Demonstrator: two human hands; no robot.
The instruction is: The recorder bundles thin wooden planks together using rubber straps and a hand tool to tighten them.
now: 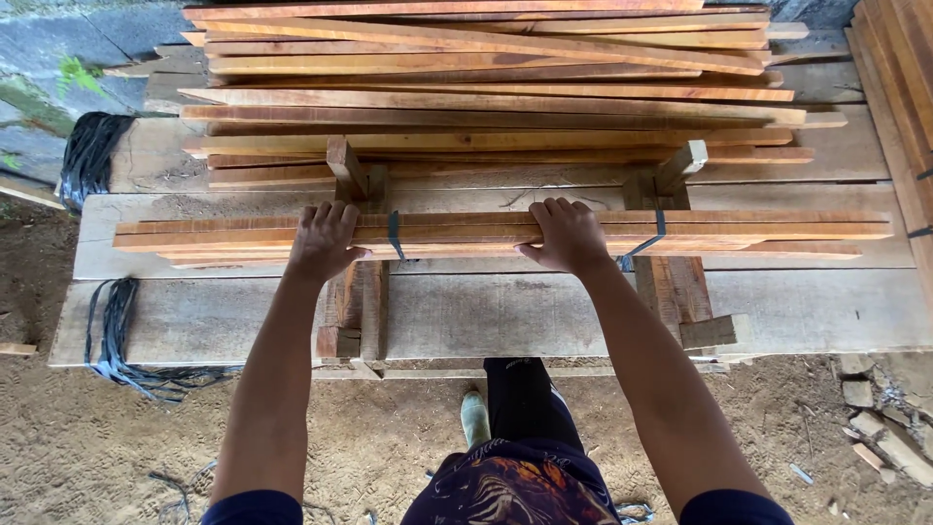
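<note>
Two hands (326, 241) (567, 236) on one bundle of wooden slats (466, 233), two dark straps (395, 235).

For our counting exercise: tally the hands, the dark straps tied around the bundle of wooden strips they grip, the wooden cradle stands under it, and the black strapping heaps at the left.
Hands: 2, left hand and right hand, on the bundle
Straps: 2
Cradle stands: 2
Strapping heaps: 2
Total: 8
</note>
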